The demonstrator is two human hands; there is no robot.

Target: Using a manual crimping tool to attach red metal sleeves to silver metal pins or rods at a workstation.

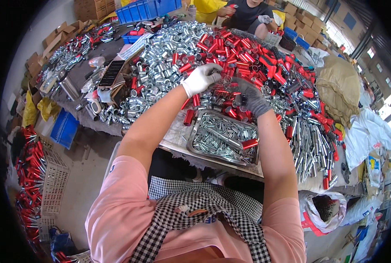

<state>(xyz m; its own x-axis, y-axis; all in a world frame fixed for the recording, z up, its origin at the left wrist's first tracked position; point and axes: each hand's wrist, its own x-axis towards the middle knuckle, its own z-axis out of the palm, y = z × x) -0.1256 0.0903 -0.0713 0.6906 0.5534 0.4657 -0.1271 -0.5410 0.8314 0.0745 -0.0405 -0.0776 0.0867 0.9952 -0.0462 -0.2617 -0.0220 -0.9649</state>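
My left hand point(203, 79), in a white glove, is over the near edge of the red metal sleeves point(237, 50). Its fingers are curled closed; what they hold, if anything, is hidden. My right hand point(251, 97), in a dark grey glove, reaches in beside it among red and clear-looking pieces, its fingers smeared by motion. Just below both hands sits a metal tray point(190, 147) filled with small silver pins point(217, 133). A red sleeve point(249, 143) lies on the pins, and another red sleeve point(189, 117) stands at the tray's left corner.
Silver sleeves point(160, 57) are heaped to the left. Long silver rods point(307, 149) and red-handled tools point(327, 120) cover the right side. A phone point(112, 73) and a steel flask point(69, 85) are at the left. Across the table sits a co-worker point(248, 17). An open sack point(324, 210) stands lower right.
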